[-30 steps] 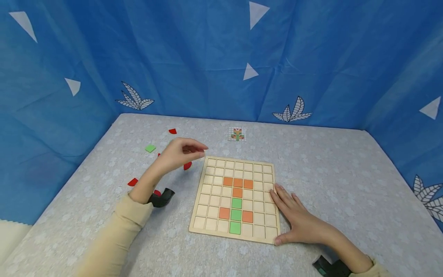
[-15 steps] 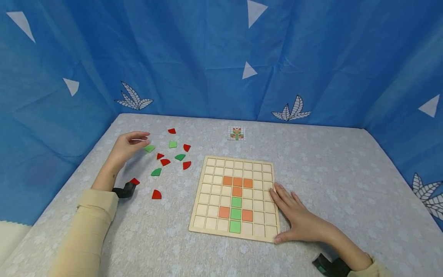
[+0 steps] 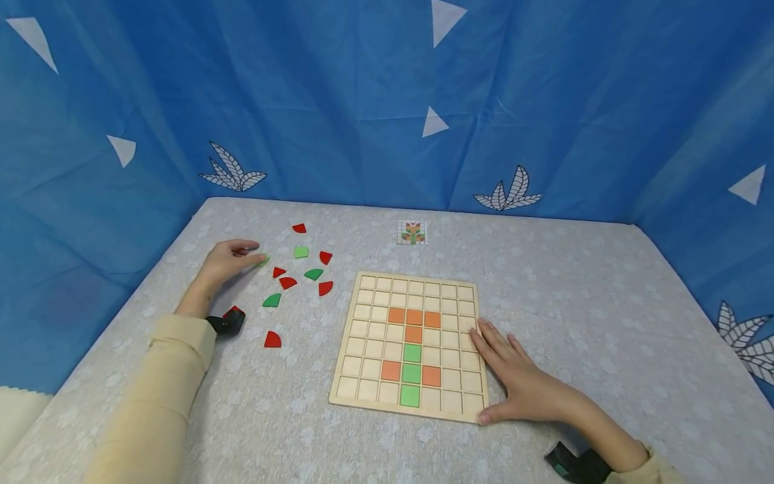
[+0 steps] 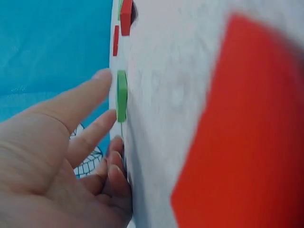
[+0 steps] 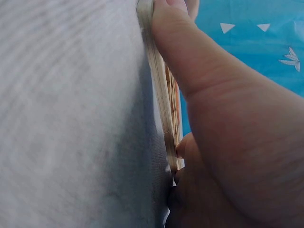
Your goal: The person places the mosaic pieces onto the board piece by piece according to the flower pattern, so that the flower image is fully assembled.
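At the left of the head view, my left hand (image 3: 230, 262) reaches low over a light green square tile (image 3: 264, 260), mostly covered by the hand. In the left wrist view, thumb and forefinger are spread apart with their tips right at the green tile (image 4: 122, 96), not closed on it. On the other side, my right hand (image 3: 519, 382) rests along the right edge of a wooden grid board (image 3: 373, 351), thumb at its near corner. The right wrist view shows that thumb against the board's edge (image 5: 164, 95). Orange squares (image 3: 414, 334) and light green squares (image 3: 411, 373) lie in the board's cells.
Loose on the cloth left of the board are red quarter-round pieces (image 3: 273, 339), dark green ones (image 3: 272, 300) and another light green square (image 3: 301, 252). A small pattern card (image 3: 412, 232) lies behind the board. A blue curtain (image 3: 338, 101) closes off the back.
My left hand has moved left from the board's far left corner to the light green tile, then lowered onto it with the thumb overlapping it. The right hand has stayed put.
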Available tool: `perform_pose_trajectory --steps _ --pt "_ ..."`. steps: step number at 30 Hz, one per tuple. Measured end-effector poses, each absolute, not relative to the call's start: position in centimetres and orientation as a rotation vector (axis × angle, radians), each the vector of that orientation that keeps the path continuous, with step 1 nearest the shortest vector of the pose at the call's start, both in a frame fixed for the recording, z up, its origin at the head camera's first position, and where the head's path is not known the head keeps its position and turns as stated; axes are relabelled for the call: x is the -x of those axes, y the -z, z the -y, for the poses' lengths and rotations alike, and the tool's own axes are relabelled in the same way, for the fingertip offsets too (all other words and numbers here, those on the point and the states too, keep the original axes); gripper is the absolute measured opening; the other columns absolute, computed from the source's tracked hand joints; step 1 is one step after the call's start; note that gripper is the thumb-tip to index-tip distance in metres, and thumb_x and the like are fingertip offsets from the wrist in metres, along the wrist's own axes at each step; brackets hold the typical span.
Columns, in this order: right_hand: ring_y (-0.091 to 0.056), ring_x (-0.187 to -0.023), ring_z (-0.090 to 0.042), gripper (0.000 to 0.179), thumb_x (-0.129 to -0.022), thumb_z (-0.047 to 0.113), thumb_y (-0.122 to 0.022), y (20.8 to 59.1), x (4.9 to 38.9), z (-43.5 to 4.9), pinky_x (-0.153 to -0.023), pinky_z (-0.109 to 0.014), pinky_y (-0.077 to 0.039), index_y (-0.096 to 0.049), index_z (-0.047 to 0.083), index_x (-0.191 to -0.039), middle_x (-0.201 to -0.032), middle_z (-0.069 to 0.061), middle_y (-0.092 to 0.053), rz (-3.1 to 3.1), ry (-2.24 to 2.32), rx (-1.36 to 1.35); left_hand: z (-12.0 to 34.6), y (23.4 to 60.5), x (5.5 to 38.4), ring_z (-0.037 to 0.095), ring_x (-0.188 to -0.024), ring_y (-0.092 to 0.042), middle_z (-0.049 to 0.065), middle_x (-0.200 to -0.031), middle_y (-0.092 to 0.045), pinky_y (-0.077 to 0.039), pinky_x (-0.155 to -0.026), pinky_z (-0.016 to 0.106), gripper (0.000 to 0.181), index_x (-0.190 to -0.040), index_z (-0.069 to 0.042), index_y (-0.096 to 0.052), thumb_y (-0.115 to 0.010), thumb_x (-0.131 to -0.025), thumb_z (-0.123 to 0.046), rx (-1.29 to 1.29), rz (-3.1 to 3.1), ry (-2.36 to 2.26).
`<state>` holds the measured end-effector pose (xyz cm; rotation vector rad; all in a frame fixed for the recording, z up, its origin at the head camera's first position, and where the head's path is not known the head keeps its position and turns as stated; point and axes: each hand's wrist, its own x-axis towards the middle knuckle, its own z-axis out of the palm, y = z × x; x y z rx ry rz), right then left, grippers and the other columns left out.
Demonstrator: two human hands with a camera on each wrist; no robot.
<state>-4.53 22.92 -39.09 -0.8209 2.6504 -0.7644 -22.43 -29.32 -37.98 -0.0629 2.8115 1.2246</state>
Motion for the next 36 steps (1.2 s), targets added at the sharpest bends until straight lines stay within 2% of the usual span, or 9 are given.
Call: perform_pose_trajectory --steps 6,15,23,27,36 --pt "0.004 -0.139 -0.031 0.122 -0.065 0.064 -0.071 38.9 4.6 -23.0 -0.106 -0.041 0.01 -0.005 0.007 -0.151 -0.154 -0.015 0.006 -2.666 0.752 0.825 28.6 37.8 22.5 0.031 -0.095 -0.042 0.021 -0.11 -0.051 -0.036 -0.078 0.04 0.043 -0.115 0.006 -0.058 -0.067 -0.088 -0.025 0.147 -2.848 -1.197" --pt "0.004 -0.139 -0.031 0.123 -0.064 0.065 -0.072 38.7 4.8 -23.0 -0.106 -0.042 0.01 -0.006 0.008 -0.151 -0.154 -0.016 0.005 -2.677 0.745 0.817 28.1 37.4 22.5 0.03 -0.088 -0.043 0.019 -0.102 -0.051 -0.036 -0.073 0.037 0.042 -0.112 0.007 -0.057 -0.068 -0.087 -0.025 0.191 -2.884 -1.158" --pt "0.003 -0.139 -0.032 0.122 -0.065 0.064 -0.072 38.7 4.8 -23.0 -0.106 -0.04 0.011 -0.006 0.006 -0.15 -0.154 -0.017 0.005 -2.687 0.756 0.837 28.2 37.6 22.6 0.03 -0.087 -0.046 0.018 -0.098 -0.053 -0.038 -0.074 0.037 0.039 -0.109 0.005 -0.056 -0.07 -0.086 -0.023 0.104 -2.923 -1.216" --pt "0.002 -0.139 -0.033 0.122 -0.065 0.063 -0.072 38.9 4.8 -23.1 -0.105 -0.034 0.013 -0.006 0.006 -0.15 -0.153 -0.018 0.004 -2.696 0.762 0.86 28.1 37.6 22.5 0.029 -0.086 -0.048 0.017 -0.094 -0.054 -0.039 -0.074 0.037 0.035 -0.109 0.005 -0.058 -0.068 -0.087 -0.02 0.047 -2.935 -1.232" --pt "0.002 -0.138 -0.035 0.12 -0.067 0.06 -0.073 39.1 4.3 -22.8 -0.104 -0.03 0.015 -0.007 0.005 -0.15 -0.153 -0.019 0.004 -2.659 0.805 0.886 28.6 38.3 21.4 0.028 -0.082 -0.044 0.016 -0.091 -0.053 -0.037 -0.07 0.035 0.037 -0.11 0.009 -0.06 -0.068 -0.087 -0.019 0.036 -2.927 -1.195"
